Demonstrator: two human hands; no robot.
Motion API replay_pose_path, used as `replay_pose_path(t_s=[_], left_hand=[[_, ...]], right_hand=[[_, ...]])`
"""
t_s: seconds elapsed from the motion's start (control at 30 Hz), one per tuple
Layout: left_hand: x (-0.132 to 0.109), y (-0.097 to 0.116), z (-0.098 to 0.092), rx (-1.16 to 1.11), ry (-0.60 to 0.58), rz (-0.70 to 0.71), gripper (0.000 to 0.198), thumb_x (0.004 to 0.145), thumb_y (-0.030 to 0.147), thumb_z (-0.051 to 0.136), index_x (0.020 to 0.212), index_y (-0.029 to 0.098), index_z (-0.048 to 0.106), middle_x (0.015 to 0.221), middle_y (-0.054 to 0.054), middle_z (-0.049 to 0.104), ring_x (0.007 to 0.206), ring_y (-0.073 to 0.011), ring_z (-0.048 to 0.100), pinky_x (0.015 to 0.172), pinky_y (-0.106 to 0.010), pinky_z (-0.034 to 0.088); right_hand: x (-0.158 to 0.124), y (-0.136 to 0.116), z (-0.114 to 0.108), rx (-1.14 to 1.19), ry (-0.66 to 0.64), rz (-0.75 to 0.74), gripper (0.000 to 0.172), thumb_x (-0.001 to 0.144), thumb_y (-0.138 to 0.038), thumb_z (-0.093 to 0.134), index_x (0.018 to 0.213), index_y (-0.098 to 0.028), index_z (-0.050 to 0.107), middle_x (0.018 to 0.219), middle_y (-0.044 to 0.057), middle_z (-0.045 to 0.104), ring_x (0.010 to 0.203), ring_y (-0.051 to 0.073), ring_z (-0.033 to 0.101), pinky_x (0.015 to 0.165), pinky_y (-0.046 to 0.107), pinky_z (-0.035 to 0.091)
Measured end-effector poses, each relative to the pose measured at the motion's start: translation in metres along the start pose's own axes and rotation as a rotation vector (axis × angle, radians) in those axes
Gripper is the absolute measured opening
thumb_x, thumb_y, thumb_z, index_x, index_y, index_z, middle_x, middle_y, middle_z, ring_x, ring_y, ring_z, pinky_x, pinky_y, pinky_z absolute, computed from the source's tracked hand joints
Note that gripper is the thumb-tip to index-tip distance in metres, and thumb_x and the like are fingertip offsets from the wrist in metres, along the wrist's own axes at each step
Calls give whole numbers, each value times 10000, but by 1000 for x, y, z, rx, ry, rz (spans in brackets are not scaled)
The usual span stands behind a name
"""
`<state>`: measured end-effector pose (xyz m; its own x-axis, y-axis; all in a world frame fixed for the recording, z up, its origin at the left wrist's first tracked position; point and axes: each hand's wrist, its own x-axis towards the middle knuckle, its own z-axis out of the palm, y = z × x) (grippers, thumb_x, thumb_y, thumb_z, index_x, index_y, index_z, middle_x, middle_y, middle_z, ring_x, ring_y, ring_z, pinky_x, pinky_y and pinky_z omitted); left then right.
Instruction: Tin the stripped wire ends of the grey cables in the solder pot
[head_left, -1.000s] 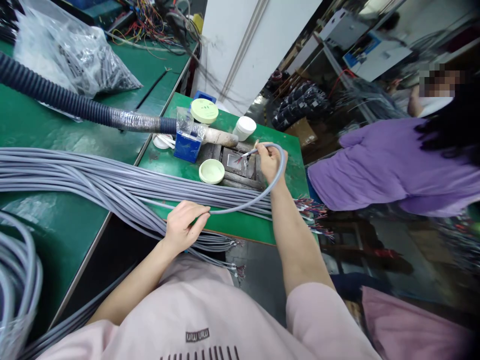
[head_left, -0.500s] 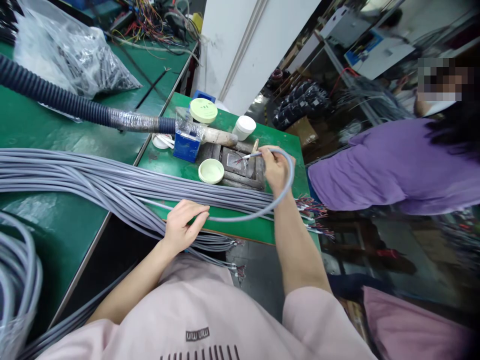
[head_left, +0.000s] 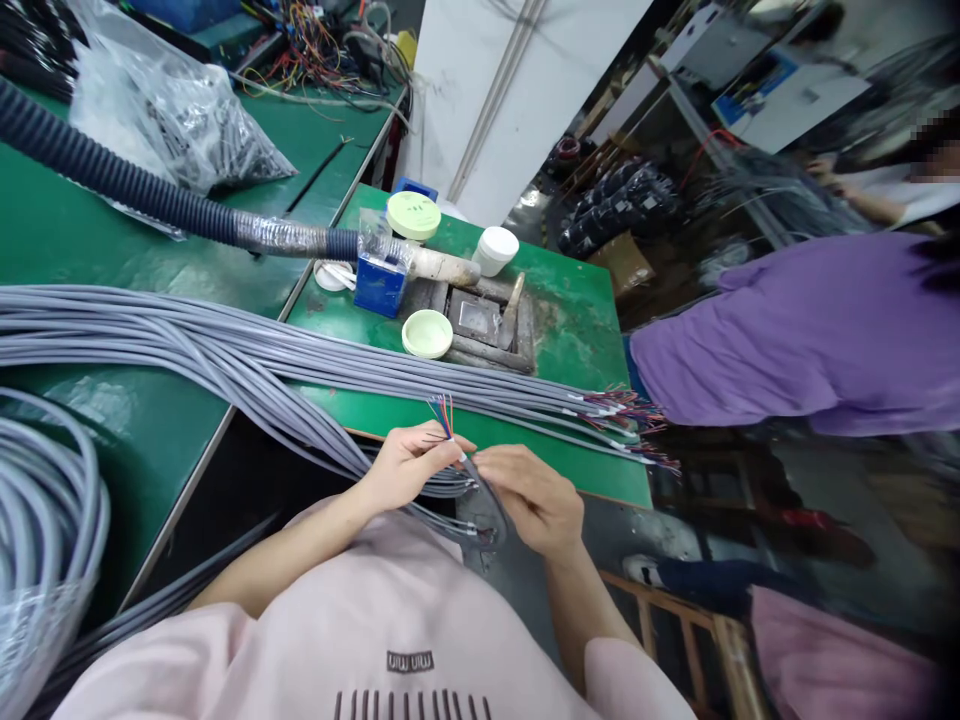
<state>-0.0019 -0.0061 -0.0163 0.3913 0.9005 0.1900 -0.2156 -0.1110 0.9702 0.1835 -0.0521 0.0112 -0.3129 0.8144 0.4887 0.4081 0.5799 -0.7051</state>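
In front of my chest, my left hand pinches a grey multi-core cable just below its stripped end. Thin coloured wires fan upward from that end, with a white band at their base. My right hand is closed on the same cable a little lower, its fingertips close to the left thumb. Below the hands the cable bends in a loop. Beyond them a bundle of grey cables lies across the green table, with stripped coloured ends at the right.
A solder pot sits behind the bundle, beside an open pale-green tub and a white cup. A black extraction hose reaches over from the left to a blue box. A person in purple is at the right.
My right hand has come back from over the solder pot towards my body, bringing the cable end with it. My left hand has shifted right and now pinches near that end.
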Motion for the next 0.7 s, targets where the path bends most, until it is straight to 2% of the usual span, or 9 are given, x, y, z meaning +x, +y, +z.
replay_pose_path(t_s=[0.1, 0.2, 0.37, 0.47, 0.57, 0.7], left_hand=[[-4, 2, 5, 66, -45, 61, 330, 890, 411, 554, 768, 171, 745, 793, -76, 738, 734, -168, 638, 710, -304, 514], [-7, 1, 8, 117, -58, 87, 311, 897, 380, 551, 781, 165, 744, 762, -72, 727, 734, -166, 613, 723, -308, 487], [-10, -1, 11, 155, -38, 87, 297, 879, 368, 583, 726, 164, 734, 672, -58, 691, 700, -164, 587, 683, -305, 467], [-11, -1, 11, 154, -30, 66, 293, 870, 369, 597, 699, 171, 728, 662, -53, 684, 703, -164, 586, 685, -306, 468], [-12, -1, 11, 150, -27, 60, 310, 867, 382, 596, 679, 170, 722, 656, -52, 678, 690, -159, 583, 675, -301, 471], [-12, 0, 11, 134, -24, 48, 338, 862, 413, 595, 678, 161, 725, 673, -59, 688, 644, -143, 577, 632, -286, 470]], right_hand=[[-9, -4, 3, -49, 69, 154, 195, 829, -206, 633, 1007, -264, 690, 763, 28, 709, 655, 176, 653, 601, 305, 520], [-13, -7, 9, -111, 37, 215, 42, 815, -249, 655, 836, -231, 687, 636, 0, 668, 539, 142, 599, 542, 262, 469], [-17, -3, 16, 1, -19, 343, 184, 887, -297, 545, 790, -215, 678, 548, -12, 653, 485, 132, 588, 535, 247, 471], [-20, 1, 18, 93, -33, 367, 249, 896, -325, 526, 724, -206, 661, 520, -14, 637, 459, 125, 571, 505, 242, 455], [-21, 2, 19, 128, -24, 370, 259, 891, -325, 529, 696, -202, 646, 504, -16, 623, 445, 119, 555, 480, 235, 437], [-20, -1, 18, 57, 1, 373, 233, 874, -351, 553, 724, -208, 659, 509, -12, 623, 448, 127, 552, 475, 243, 435]])
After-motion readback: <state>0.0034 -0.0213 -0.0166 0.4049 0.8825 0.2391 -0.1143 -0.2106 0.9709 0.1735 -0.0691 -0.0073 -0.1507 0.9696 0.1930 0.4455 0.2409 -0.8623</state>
